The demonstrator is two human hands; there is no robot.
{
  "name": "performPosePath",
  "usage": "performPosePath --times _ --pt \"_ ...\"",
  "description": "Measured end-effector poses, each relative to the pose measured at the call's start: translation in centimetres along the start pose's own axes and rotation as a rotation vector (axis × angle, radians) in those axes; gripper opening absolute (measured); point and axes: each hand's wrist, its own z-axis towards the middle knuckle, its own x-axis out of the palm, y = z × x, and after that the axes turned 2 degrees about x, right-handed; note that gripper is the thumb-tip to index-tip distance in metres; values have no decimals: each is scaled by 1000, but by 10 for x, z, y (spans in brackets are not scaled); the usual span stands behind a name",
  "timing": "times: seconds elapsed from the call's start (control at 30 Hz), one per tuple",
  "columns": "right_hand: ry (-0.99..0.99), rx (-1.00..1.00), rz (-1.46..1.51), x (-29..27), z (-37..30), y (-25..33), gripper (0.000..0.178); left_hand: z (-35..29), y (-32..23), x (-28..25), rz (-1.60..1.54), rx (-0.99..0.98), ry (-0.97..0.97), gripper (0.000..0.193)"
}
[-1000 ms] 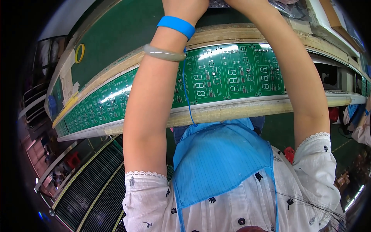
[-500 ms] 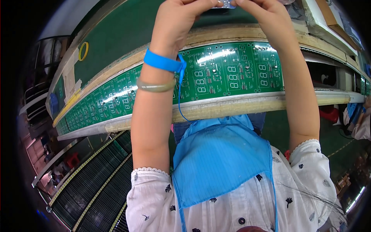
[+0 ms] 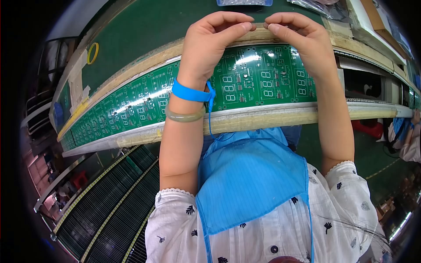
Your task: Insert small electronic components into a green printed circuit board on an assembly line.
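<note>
Both hands hover over the far edge of a long row of green circuit boards (image 3: 245, 83) printed with white digit outlines. My left hand (image 3: 212, 39) pinches with thumb and fingers together; what sits between the tips is too small to make out. Facing it across a small gap, my right hand (image 3: 302, 39) is closed in a similar pinch, its contents also too small to name. A blue wrist strap (image 3: 191, 93) with a thin cord and a pale bangle (image 3: 185, 115) circle my left wrist. Beyond the hands stands a blue tray (image 3: 244, 2), cut off by the upper edge.
Pale rails (image 3: 258, 120) border the boards. A yellow tape ring (image 3: 92, 53) lies at the far left, and clear plastic bags (image 3: 322, 9) at the far right. Below left is a rack with dark slots (image 3: 109, 210). Another person's sleeve (image 3: 411, 149) shows at the right edge.
Both hands have come back from the blue tray toward me, over the boards' far edge. The tray now shows beyond them. The boards appear slightly shifted in view.
</note>
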Motion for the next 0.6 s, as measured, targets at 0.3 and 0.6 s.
performPosePath --times 0.3,0.6 --pt "-3 -85 -236 2 -5 3 16 -6 0 -3 172 34 -35 16" --pt "44 -325 -933 15 -15 5 22 -9 0 -5 406 -28 -43 16"
